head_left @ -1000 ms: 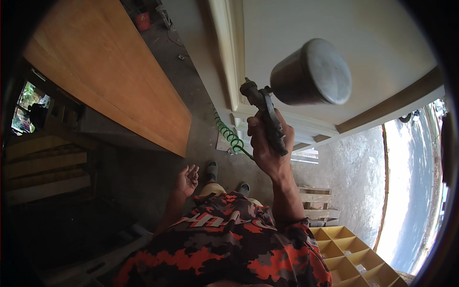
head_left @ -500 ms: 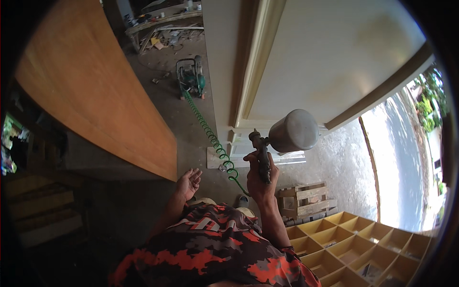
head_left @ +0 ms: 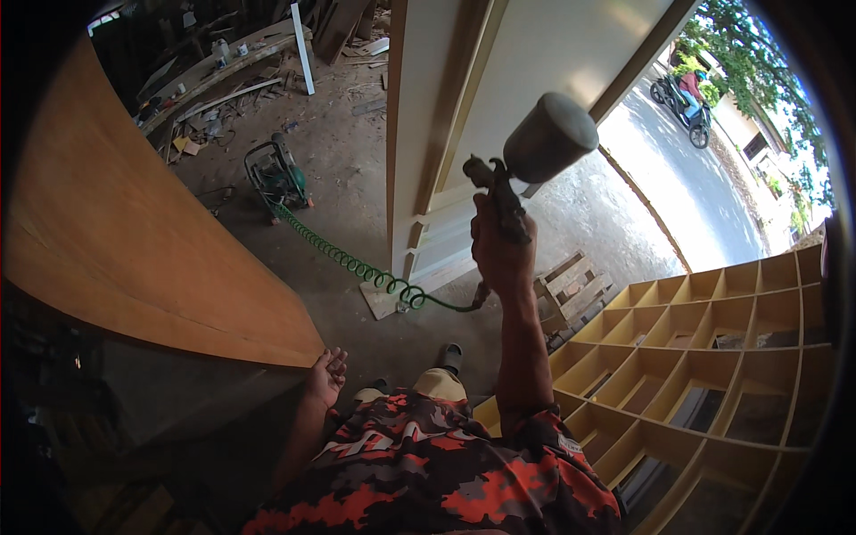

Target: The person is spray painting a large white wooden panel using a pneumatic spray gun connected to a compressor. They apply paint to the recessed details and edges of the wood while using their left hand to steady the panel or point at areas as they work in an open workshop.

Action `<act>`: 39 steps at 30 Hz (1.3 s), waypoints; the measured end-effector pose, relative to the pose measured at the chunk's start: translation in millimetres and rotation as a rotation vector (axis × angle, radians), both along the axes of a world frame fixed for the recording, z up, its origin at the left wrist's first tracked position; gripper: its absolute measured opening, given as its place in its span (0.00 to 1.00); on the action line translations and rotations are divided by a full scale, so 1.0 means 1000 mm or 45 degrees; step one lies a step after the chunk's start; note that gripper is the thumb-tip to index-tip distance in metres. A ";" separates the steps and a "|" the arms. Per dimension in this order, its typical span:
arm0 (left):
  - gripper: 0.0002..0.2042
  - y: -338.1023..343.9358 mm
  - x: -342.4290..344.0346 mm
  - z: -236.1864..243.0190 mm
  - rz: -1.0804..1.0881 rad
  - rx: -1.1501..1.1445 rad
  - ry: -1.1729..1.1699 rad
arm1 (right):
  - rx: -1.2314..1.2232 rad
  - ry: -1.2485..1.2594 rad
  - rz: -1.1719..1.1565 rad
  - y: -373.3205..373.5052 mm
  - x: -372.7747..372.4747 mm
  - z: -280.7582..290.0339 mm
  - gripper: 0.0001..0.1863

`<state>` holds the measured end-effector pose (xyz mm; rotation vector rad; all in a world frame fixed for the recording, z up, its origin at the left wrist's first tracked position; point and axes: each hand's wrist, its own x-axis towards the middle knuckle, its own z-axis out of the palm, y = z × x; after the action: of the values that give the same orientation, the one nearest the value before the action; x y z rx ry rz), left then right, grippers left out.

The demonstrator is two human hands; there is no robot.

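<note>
Here's the spray gun (head_left: 499, 198), up in the middle of the scene, slightly right, before the pale panel (head_left: 544, 62): a dark, worn metal body under a dull grey cup (head_left: 548, 138), rounded, smooth-sided, with a broad flat end. My right hand (head_left: 505, 254) has it, fingers wrapped narrow around the handle; how far the trigger is pressed, I can't tell. And over on the left, my left hand (head_left: 328, 370) holds nothing I can see, fingers loosely curled, right by the near corner of the orange-brown board (head_left: 152, 241); whether they touch it, I can't tell.

Now the aim: the nozzle points left and a little far, the handle's long axis slants from near right to far left, and the cup leans away to the far right. A green coiled hose (head_left: 343, 259) stretches from the compressor (head_left: 278, 174), far left, to just beside my right wrist, while the yellowish compartment rack (head_left: 664, 349) spreads out near right.
</note>
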<state>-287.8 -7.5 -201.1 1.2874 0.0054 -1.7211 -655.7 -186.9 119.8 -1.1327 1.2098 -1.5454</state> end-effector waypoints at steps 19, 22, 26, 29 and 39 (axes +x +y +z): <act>0.16 0.008 0.034 -0.018 0.116 -0.006 0.096 | -0.693 0.433 -0.294 -0.011 -0.008 0.374 0.13; 0.15 0.009 0.033 -0.006 0.103 -0.008 0.091 | -0.705 0.464 -0.324 -0.022 -0.029 0.400 0.16; 0.15 0.008 0.036 -0.011 0.110 -0.048 0.116 | -0.936 0.365 -0.311 -0.035 -0.033 0.390 0.15; 0.15 0.011 0.035 -0.011 0.116 -0.053 0.120 | -0.805 0.367 -0.167 -0.024 -0.028 0.359 0.12; 0.15 0.026 0.047 -0.020 0.150 -0.017 0.152 | -0.392 0.519 -0.262 -0.029 -0.018 0.217 0.21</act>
<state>-240.4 18.5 -221.0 1.1504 0.1367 -1.6910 -674.1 -215.8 337.0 -1.6264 1.4216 -1.7523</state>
